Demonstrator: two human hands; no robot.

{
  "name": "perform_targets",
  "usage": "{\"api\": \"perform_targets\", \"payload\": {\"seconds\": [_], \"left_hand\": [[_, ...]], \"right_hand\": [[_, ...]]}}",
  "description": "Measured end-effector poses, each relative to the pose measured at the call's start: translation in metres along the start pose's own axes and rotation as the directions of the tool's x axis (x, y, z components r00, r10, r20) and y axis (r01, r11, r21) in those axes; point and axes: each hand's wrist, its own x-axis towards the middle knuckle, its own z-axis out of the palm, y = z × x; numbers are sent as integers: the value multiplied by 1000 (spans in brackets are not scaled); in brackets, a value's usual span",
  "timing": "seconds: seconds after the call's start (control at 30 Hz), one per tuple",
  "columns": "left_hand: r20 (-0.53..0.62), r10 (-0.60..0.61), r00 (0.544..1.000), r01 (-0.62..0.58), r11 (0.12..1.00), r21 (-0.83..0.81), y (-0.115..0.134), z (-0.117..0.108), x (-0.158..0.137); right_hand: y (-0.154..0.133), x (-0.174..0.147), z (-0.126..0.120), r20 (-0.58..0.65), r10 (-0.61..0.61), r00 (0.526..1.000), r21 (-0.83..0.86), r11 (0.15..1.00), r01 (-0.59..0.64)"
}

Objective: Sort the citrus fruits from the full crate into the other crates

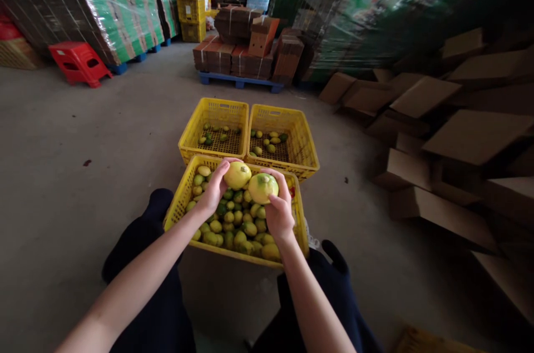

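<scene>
My left hand (216, 186) is closed around a yellow lemon (237, 175), its stem end facing up toward me. In my right hand (280, 209) is a second lemon (263, 188), yellow with a green patch around the stem end. Both are held side by side, close together, above a yellow plastic crate (233, 257). Many yellow and green lemons (237, 218) fill that crate between my knees. Part of the pile is hidden behind my hands.
Two more yellow crates, a left one (186, 133) and a right one (306, 144), stand just beyond with several lemons in each. Cardboard boxes (442, 214) are heaped on the right. A red stool (79, 61) stands far left, and a blue pallet (240, 80) carries bundled cartons ahead.
</scene>
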Motion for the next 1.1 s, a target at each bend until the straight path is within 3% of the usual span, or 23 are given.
{"api": "perform_targets", "payload": {"seconds": [0.4, 0.6, 0.83, 1.1], "left_hand": [[33, -4, 999, 3, 999, 43, -1, -2, -1], [17, 80, 997, -81, 992, 93, 2, -1, -1], [-11, 241, 970, -239, 966, 101, 2, 1, -3], [-42, 324, 945, -309, 928, 210, 1, 2, -4]], "right_hand": [[-2, 1, 3, -28, 44, 999, 28, 999, -44], [-2, -2, 5, -17, 51, 999, 67, 997, -49], [-8, -9, 6, 72, -102, 992, -17, 995, 103], [-12, -8, 6, 107, -249, 963, -167, 950, 264]]}}
